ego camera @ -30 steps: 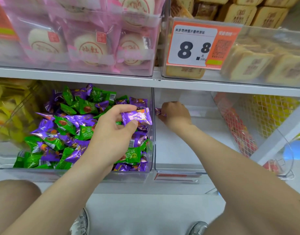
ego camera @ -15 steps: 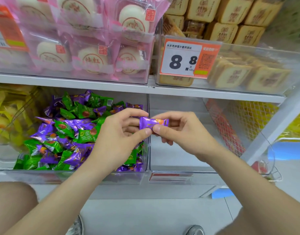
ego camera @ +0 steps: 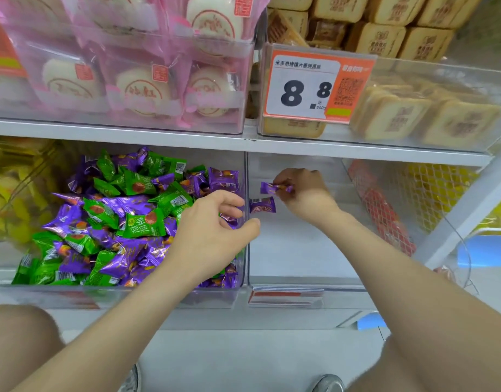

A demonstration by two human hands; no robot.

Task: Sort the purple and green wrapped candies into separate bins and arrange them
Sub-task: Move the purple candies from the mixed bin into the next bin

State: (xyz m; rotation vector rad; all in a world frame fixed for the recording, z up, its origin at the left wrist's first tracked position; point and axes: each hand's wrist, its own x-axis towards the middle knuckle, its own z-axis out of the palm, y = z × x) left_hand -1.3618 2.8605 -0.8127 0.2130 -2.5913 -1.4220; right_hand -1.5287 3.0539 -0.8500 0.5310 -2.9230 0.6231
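**Purple candy pinched over the right bin**

Just right of centre in the frame, the right hand [ego camera: 303, 193] reaches into the clear right bin [ego camera: 300, 281] on the lower shelf. Its thumb and fingertips are curled together and pinch a purple candy [ego camera: 271, 188] by 1 end of the wrapper. The candy sticks out to the left, raised above the bin's white floor. Just below it and slightly left, a second purple candy [ego camera: 262, 205] lies on that floor, close beside the wall shared with the neighbouring bin.

The left hand [ego camera: 215, 230] hovers at centre frame over the right edge of the clear left bin [ego camera: 102, 297]. Its fingers are loosely curled and its thumb is held apart from them, pointing right across the dividing wall. Nothing shows between thumb and fingers. Under and left of this hand, a pile of purple and green candies [ego camera: 124, 222] fills the left bin, the 2 colours mixed throughout.

In the upper half of the frame, a white shelf board [ego camera: 356, 150] carries 2 more clear bins. The one at upper left holds round white cakes in pink wrappers [ego camera: 141, 89]. The one at upper right holds square tan pastries [ego camera: 385, 120] and has an orange and white price tag [ego camera: 305, 89] reading 8.8 on its front. At the left edge of the lower shelf sit yellow packets [ego camera: 11, 193]. At the right, a red mesh bag [ego camera: 385, 210] leans against the right bin's side wall.
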